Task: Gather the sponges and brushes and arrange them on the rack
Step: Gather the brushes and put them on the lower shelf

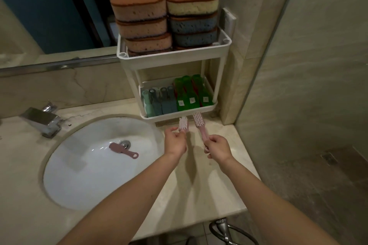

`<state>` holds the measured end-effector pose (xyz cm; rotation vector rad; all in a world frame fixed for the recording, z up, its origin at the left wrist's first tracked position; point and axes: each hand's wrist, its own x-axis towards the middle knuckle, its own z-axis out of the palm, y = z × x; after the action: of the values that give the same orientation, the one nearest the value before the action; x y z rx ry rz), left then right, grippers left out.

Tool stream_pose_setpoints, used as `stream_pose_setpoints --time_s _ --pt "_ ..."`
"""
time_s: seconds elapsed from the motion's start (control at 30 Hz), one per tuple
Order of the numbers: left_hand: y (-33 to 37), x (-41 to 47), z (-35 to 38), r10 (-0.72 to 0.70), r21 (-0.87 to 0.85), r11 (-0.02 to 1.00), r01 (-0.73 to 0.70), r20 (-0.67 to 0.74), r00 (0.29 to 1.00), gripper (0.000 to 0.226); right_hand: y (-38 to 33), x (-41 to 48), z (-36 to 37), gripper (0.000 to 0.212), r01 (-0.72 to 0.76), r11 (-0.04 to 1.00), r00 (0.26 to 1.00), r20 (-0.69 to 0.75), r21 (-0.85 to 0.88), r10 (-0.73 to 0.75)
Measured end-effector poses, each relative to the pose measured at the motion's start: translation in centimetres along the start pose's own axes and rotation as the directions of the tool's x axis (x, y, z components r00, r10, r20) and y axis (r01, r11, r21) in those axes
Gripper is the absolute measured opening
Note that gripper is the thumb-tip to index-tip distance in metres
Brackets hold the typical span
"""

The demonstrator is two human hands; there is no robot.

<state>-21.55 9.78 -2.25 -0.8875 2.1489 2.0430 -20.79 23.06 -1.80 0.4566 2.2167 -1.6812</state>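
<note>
Our left hand (175, 141) pinches the left pink brush (183, 124); our right hand (218, 149) grips the right pink brush (200, 125) by its handle. Both sit just before the rack's lower tray (179, 116). It looks packed w/ green brushes (191, 93) & grey brushes (163, 101), so bristles may snag the rim. The left brush's handle is hidden, probably in the palm. A third brush (121, 149) lies in the sink (65, 175).

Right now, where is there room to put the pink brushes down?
Bare counter lies between the sink and the counter's right edge, before the rack. The rack's lower shelf is packed with brushes, its top shelf with stacked sponges.
</note>
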Motion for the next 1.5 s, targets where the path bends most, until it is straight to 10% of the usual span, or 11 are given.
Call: stream_pose_setpoints --time_s 0.27,0.73,0.97,1.5 --pt "4.9 2.8 -3.5 0.098 0.036 0.995 -0.095 -0.090 0.991 0.028 -5.9 1.3 2.8 0.023 -0.106 0.979 0.991 0.102 0.174 0.089" --pt "8.8 9.2 -3.5 -0.042 -0.033 0.999 0.038 -0.135 0.990 0.029 -11.4 8.0 7.3 0.025 0.026 0.997 0.983 0.182 -0.069 -0.013" --pt "9.8 12.0 -3.3 -0.017 0.223 0.973 0.065 -0.211 0.977 0.064 -12.4 11.7 9.5 0.026 0.063 0.987 0.964 0.264 -0.151 -0.021" --pt "9.1 13.0 -3.3 -0.015 0.251 0.964 0.089 -0.281 0.960 0.037 -12.9 13.6 12.0 0.015 0.093 0.945 0.938 0.345 -0.313 0.022"
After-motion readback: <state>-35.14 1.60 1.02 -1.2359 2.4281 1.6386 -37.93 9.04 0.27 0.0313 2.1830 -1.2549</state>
